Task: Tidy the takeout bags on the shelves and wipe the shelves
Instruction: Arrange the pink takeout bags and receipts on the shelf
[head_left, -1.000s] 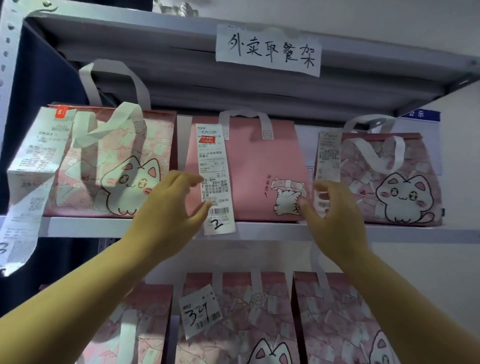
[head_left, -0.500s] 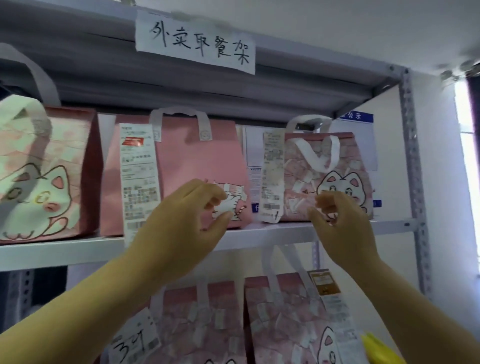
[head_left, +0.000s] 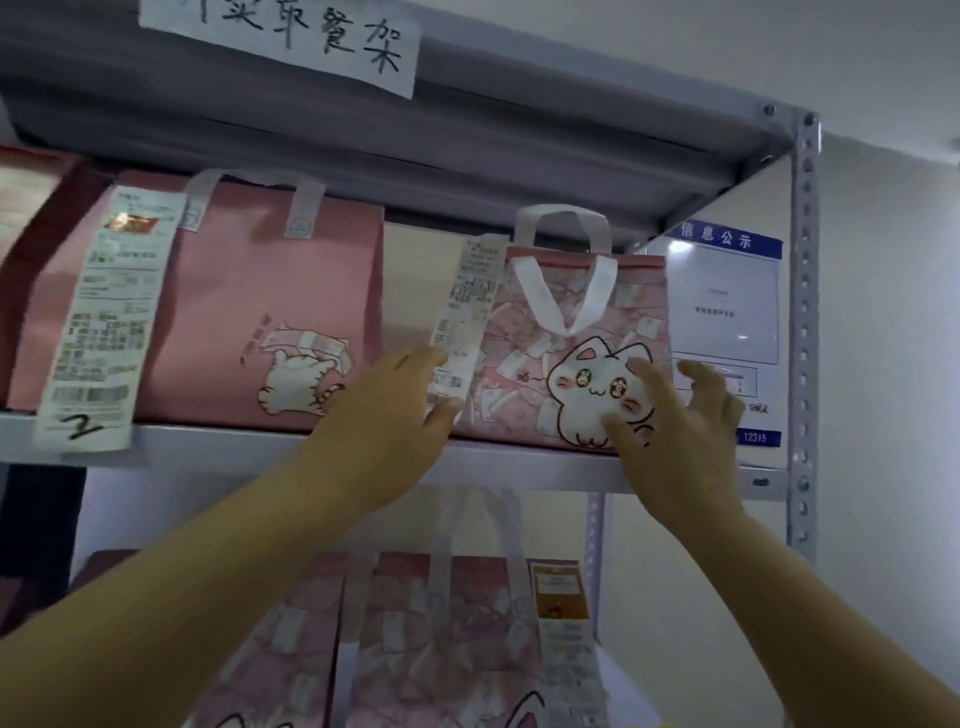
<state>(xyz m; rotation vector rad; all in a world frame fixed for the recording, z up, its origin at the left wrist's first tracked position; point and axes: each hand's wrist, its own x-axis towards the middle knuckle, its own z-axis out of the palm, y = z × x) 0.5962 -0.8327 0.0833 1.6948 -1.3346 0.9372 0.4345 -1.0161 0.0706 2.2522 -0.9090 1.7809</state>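
Note:
A patterned pink takeout bag with a white cat (head_left: 576, 358) stands at the right end of the grey metal shelf (head_left: 218, 447). A long receipt (head_left: 465, 317) hangs down its left side. My left hand (head_left: 387, 436) reaches the bag's lower left corner, fingers spread, thumb at the receipt's bottom. My right hand (head_left: 675, 431) is open against the bag's lower right, thumb on the cat picture. Neither hand has closed on the bag. A plain pink bag (head_left: 260, 312) with a receipt marked 2 (head_left: 98, 322) stands to the left.
More pink bags (head_left: 441, 639) hang or stand on the lower shelf. A handwritten paper sign (head_left: 291, 36) is taped to the top shelf's edge. The perforated upright post (head_left: 802, 332) bounds the shelf on the right, with a blue-and-white notice (head_left: 722, 301) on the wall behind.
My view and both hands have shifted right, from the plain pink bag marked 2 to the cat bag at the shelf's right end. The hands now touch that bag's lower corners.

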